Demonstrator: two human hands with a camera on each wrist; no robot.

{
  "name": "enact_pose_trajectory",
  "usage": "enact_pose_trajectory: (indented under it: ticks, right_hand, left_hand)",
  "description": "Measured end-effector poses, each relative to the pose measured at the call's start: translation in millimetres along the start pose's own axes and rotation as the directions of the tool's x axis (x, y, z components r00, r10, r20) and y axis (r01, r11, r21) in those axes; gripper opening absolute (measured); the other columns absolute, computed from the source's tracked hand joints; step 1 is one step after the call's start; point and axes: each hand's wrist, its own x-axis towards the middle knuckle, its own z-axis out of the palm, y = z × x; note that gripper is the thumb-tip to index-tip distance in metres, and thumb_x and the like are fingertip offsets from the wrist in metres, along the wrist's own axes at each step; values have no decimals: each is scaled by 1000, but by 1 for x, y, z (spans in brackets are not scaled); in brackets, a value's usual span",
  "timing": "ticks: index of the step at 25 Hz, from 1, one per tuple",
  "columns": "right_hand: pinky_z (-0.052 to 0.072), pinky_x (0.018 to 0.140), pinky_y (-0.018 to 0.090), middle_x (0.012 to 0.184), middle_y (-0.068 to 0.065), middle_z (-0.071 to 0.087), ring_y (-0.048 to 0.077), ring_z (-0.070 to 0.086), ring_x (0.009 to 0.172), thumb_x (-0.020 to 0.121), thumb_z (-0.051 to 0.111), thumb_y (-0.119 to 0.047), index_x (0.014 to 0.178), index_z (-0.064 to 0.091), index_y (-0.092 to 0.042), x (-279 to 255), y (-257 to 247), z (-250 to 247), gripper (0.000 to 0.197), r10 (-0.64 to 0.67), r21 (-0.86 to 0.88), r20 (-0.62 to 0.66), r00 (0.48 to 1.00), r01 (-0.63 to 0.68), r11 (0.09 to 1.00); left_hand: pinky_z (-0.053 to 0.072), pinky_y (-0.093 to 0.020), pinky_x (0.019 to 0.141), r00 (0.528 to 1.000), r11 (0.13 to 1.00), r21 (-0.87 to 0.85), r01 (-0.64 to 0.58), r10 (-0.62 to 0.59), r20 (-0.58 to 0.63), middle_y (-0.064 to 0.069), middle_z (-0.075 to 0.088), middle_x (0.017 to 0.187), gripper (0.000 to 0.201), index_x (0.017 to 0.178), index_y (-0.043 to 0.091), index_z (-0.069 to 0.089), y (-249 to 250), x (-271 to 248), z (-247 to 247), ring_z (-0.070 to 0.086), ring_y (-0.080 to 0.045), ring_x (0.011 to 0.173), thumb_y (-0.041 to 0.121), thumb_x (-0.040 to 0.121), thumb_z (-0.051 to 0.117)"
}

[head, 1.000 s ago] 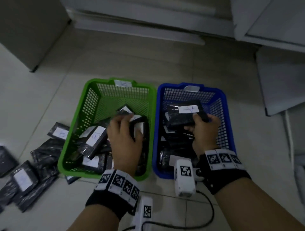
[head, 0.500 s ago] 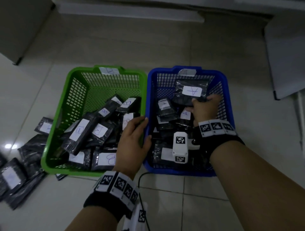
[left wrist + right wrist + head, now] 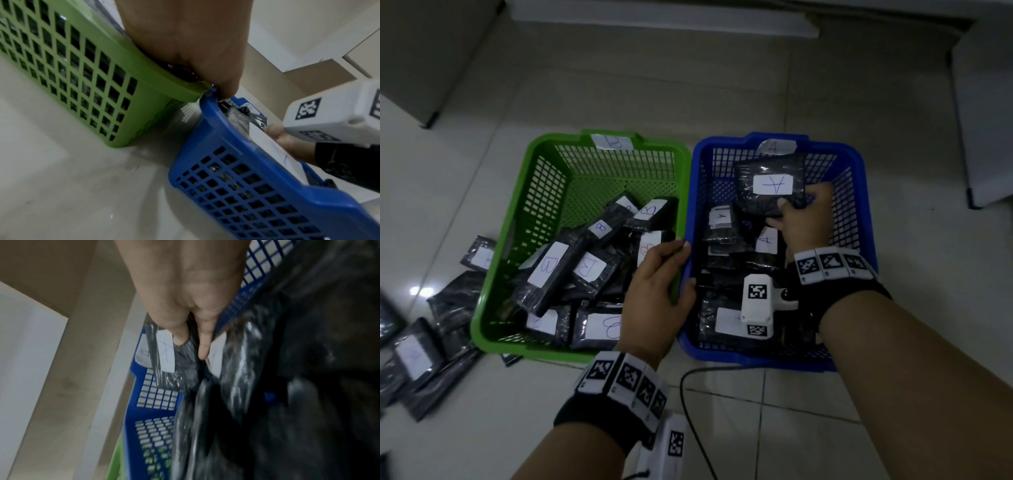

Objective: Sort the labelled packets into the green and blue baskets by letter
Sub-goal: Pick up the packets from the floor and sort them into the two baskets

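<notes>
The green basket tagged B holds several black packets with B labels. Beside it on the right, the blue basket tagged A holds several A packets. My right hand is inside the blue basket near its far wall. It grips a black packet labelled A, thumb on top and fingers under, as the right wrist view shows. My left hand holds nothing and rests with straight fingers across the two touching rims, the green basket and the blue basket.
Several loose black packets lie on the tiled floor left of the green basket. A black cable runs across the floor in front of the baskets. A grey cabinet stands at the far left, white furniture at the right.
My left hand let go of a packet in the green basket and drew back onto the rims between the baskets. My right hand carried the A packet further toward the blue basket's far wall.
</notes>
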Motion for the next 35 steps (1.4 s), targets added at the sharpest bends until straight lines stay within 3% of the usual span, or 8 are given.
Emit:
enact_pose_trajectory:
  ticks: [5, 9, 12, 19, 23, 28, 31, 35]
  right_hand:
    - [55, 67, 35, 102, 6, 53, 31, 62, 94, 89, 58, -1, 108, 42, -7, 23, -4, -8, 26, 193, -126, 100, 976, -180, 976]
    - [35, 105, 36, 143, 17, 33, 33, 35, 128, 82, 69, -16, 138, 41, -12, 15, -1, -3, 63, 59, -726, 22, 998, -25, 687]
    - [31, 109, 45, 145, 16, 27, 37, 27, 131, 87, 61, -16, 142, 39, -25, 0, 2, 2, 60, -60, -804, 184, 981, 185, 566]
    - [25, 113, 51, 153, 16, 11, 40, 16, 137, 100, 39, -26, 147, 29, -29, 0, 1, 2, 48, 233, -913, 302, 924, 209, 351]
    - [17, 116, 52, 154, 13, 16, 37, 18, 141, 99, 37, -42, 145, 33, -31, -15, -8, -5, 48, 274, -883, 317, 908, 178, 433]
    - [18, 115, 53, 149, 13, 35, 31, 25, 141, 94, 51, -23, 132, 55, -20, -103, -15, 3, 39, -117, -749, 334, 935, 339, 570]
    - [29, 111, 53, 142, 10, 43, 28, 35, 134, 88, 57, -14, 129, 57, -21, -170, -11, 16, 41, -235, -634, 400, 886, 453, 627]
    - [21, 116, 52, 149, 3, 33, 22, 19, 143, 89, 56, -11, 134, 51, -26, -253, 1, 48, 48, -273, -581, 493, 826, 546, 604]
  left_hand:
    - [34, -8, 103, 1000, 1000, -21, 8, -8, 4, 9, 48, 134, 48, 131, 17, 56, 1, 1, 1, 46, 1, 121, 14, 84, 67]
    - [35, -11, 104, 1000, 999, -35, 4, -4, 6, 9, 48, 133, 48, 131, 16, 56, 0, -1, 0, 46, -1, 123, 13, 84, 66]
    - [36, -15, 105, 1000, 998, -58, -1, 2, 11, 8, 48, 133, 48, 131, 15, 55, -1, 0, 1, 47, -3, 123, 13, 85, 66]
    - [37, -18, 106, 1000, 994, -107, -17, 20, 20, 7, 48, 131, 46, 131, 13, 56, -4, 1, 1, 47, -5, 123, 13, 86, 65]
    - [40, -24, 105, 999, 995, -101, -6, 10, 35, 5, 48, 131, 46, 131, 14, 56, -2, 1, -1, 48, -7, 121, 16, 86, 65]
    - [36, -28, 109, 965, 997, -26, -74, 79, 248, 0, 42, 141, 51, 138, 14, 48, -9, 0, -24, 41, -15, 128, 23, 89, 62]
    - [46, -30, 94, 982, 994, -52, -91, 98, 158, -3, 53, 123, 34, 123, 13, 61, -19, -27, -63, 51, -18, 112, 13, 90, 54]
    - [45, -27, 80, 995, 995, 29, -90, 89, 36, -2, 56, 103, 24, 97, 13, 67, -52, -84, -125, 53, -19, 94, 1, 82, 52]
